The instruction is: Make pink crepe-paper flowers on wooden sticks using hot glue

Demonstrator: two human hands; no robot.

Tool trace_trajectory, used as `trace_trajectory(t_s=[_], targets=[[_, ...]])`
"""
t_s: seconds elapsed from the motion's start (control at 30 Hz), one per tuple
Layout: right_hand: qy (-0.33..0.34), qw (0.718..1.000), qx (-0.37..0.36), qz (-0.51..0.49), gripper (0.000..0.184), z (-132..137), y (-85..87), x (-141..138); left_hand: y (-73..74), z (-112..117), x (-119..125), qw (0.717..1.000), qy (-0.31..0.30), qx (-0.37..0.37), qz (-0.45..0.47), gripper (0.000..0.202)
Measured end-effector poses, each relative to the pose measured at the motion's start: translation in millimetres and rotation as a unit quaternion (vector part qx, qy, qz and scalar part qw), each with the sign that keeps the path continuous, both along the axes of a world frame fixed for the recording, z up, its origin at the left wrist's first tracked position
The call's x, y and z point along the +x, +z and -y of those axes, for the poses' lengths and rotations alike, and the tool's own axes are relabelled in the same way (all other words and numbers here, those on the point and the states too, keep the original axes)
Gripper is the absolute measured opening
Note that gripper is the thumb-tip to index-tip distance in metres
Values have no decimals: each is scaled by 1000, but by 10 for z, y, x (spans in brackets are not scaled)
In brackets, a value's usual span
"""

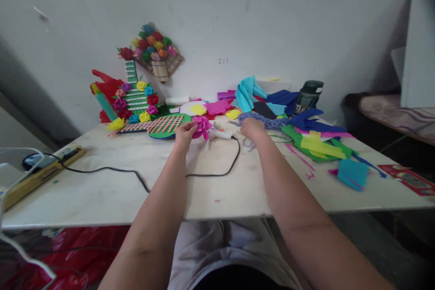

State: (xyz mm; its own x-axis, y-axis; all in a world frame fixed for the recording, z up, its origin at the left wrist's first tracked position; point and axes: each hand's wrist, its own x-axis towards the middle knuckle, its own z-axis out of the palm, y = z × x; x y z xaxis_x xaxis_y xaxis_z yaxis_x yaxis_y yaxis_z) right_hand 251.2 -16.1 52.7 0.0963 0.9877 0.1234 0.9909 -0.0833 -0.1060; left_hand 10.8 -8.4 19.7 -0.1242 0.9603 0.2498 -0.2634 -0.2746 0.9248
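Observation:
My left hand is closed in a pinch on a pink paper flower, held just above the white table. My right hand rests fingers-down on the table beside a white glue gun and a pair of scissors; its fingers are curled and I cannot make out what they grip. The glue gun's black cord loops back toward me.
Coloured paper scraps and blue yarn cover the right side. Paper-flower crafts lean on the wall, with a stick lattice in front. A power strip lies at the left edge, a dark bottle at the back right.

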Motion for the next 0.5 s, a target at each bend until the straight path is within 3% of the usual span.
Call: trace_trajectory(t_s=[0.1,0.17,0.5], targets=[[-54,996,-66,6,36,-20,-18,124,7,12,7,1000,-15,-6,7,50],[-56,995,-85,5,39,-24,-51,147,10,14,10,1000,-19,-9,4,51],[-44,997,-68,-3,39,19,-32,71,15,26,2,999,-39,-20,-19,54]])
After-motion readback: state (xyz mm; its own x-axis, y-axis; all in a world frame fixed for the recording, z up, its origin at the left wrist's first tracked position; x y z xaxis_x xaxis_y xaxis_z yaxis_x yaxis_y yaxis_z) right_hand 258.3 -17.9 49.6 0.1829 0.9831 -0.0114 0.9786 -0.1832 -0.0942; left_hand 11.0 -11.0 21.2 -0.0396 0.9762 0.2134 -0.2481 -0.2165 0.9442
